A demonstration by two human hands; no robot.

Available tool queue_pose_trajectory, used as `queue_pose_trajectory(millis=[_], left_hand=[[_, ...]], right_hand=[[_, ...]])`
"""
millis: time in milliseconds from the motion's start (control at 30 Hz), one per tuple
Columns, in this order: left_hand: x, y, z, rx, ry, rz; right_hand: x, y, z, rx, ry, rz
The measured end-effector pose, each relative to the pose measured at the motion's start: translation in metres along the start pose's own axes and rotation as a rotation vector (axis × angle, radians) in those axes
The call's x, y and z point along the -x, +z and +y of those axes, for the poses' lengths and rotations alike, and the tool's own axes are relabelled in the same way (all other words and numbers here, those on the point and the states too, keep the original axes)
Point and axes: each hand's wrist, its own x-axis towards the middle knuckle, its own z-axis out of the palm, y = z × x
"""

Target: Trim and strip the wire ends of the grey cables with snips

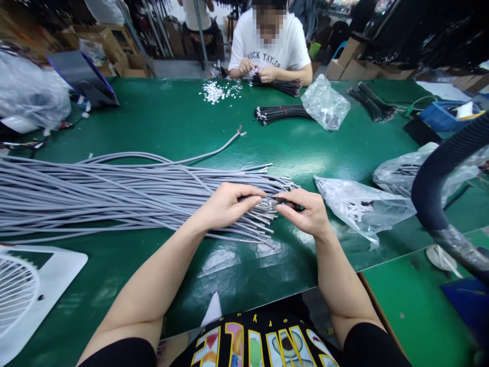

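Observation:
A thick bundle of grey cables [126, 191] lies across the table, with silvery, stripped ends towards the middle. My left hand [229, 205] rests over these ends, thumb and forefinger closed on a grey cable near its tip; the exact grip is partly hidden. Just to its right, my right hand [307, 210] is closed on a small black hand tool [293, 205], whose narrow front reaches the wire ends between my hands. Fingers cover most of the tool, so its kind is unclear. One grey cable [219, 149] bends away from the bundle, showing reddish and pale inner wires.
Opposite sits a person in a white shirt [294, 35], handling black cables. Small white pieces [216, 93], a tied black cable bundle [284, 113] and plastic bags [362, 206] lie on the green table. A dark flexible hose [431, 178] arches at right; a white fan [57, 275] lies at left.

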Motion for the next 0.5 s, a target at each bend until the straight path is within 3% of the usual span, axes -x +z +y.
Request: queue_pose_trajectory(millis=[100, 233, 400, 500], left_hand=[[0.001, -0.001, 0.006, -0.026, -0.028, -0.117], [0.001, 0.002, 0.006, 0.124, -0.229, -0.258], [-0.009, 0.013, -0.016, 0.576, -0.393, -0.077], [-0.015, 0.017, -0.026, 0.681, -0.414, 0.005]], right_hand=[[0.0, 0.002, 0.001, 0.032, -0.007, 0.008], [0.0, -0.001, 0.004, 0.087, -0.041, -0.057], [0.0, -0.008, 0.007, 0.088, 0.163, 0.004], [-0.001, 0.001, 0.007, -0.058, 0.288, 0.005]])
